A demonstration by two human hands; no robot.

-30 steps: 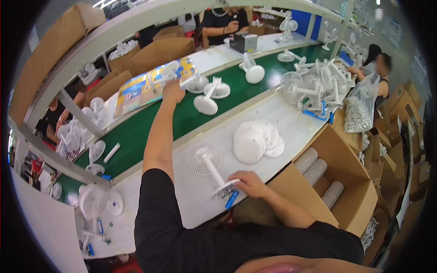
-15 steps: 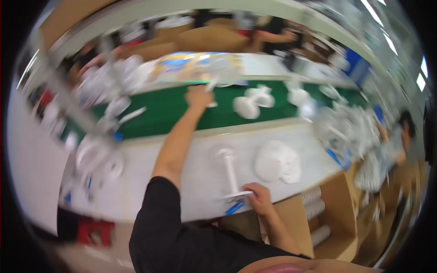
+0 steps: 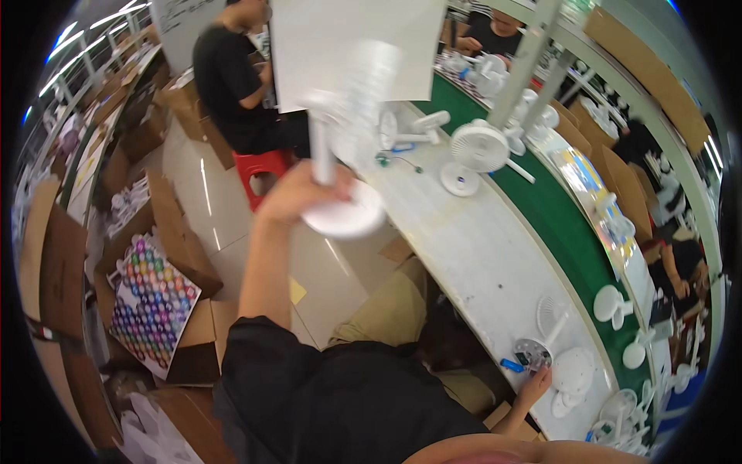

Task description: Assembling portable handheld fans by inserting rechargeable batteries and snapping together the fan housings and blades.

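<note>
My left hand (image 3: 292, 190) is closed around the stem of a white desk fan (image 3: 349, 218), held up over the floor to the left of the bench. Its round base is lowest, and its head is smeared by motion. On the bench at the lower right, my right hand (image 3: 533, 387) grips the base edge of another desk fan (image 3: 550, 331), which lies on its side. That base is open underneath, with a circuit board showing and a blue cylindrical battery (image 3: 511, 365) beside it. Another white fan (image 3: 573, 373) lies just right of this hand.
A green conveyor belt (image 3: 568, 232) runs along the white bench (image 3: 471, 255). Farther up stands an assembled fan (image 3: 478, 151). Open cardboard boxes (image 3: 182, 255) sit on the floor at left, near a red stool (image 3: 259, 174) with a seated co-worker (image 3: 232, 85).
My view has swung left. My left hand, earlier reaching over the green belt, now holds a fan raised left of the bench. My right hand stays at the open fan base.
</note>
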